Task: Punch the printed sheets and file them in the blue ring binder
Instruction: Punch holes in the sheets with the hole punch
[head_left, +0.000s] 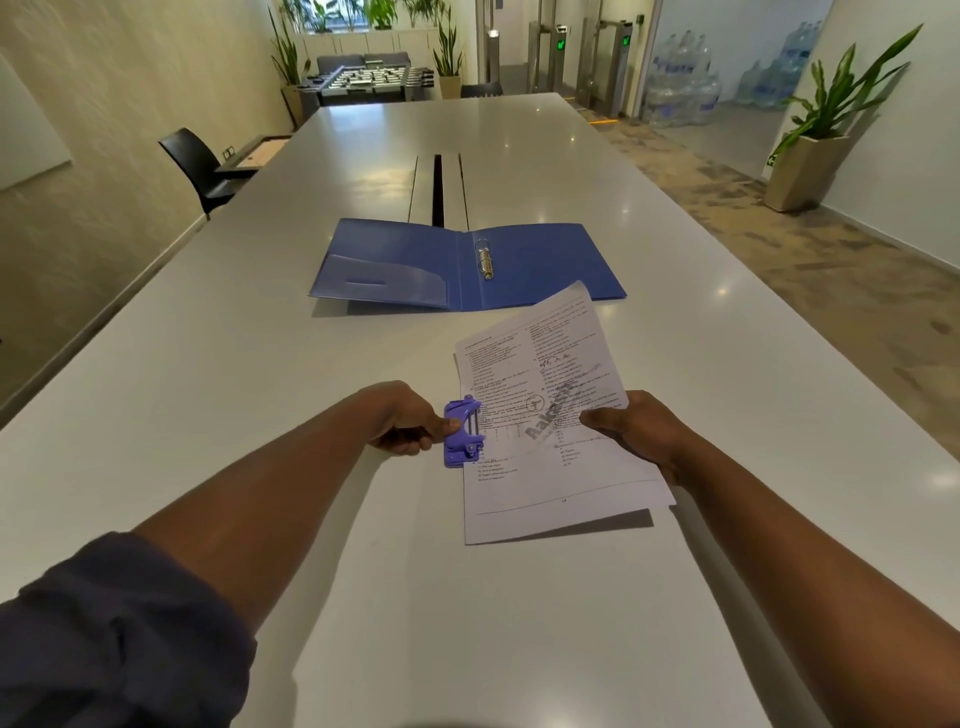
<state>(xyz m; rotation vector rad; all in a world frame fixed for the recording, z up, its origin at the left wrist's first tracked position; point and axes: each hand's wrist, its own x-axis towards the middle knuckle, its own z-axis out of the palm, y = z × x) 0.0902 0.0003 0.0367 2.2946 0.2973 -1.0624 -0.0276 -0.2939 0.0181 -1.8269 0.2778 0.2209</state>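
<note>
1. Two hands: the left hand (410, 421) has its grip clamped on one purple hole punch (463, 432) at the left edge of the printed sheets (550, 415); the right hand (641, 428) pinches their right edge.
2. The sheets, at least two, are held just above the worktop (415, 571).
3. One blue ring binder (467, 265) lies open beyond them, rings exposed.
4. The long pale worktop stretches away bare, with one black chair (200, 166) at its left edge.
</note>
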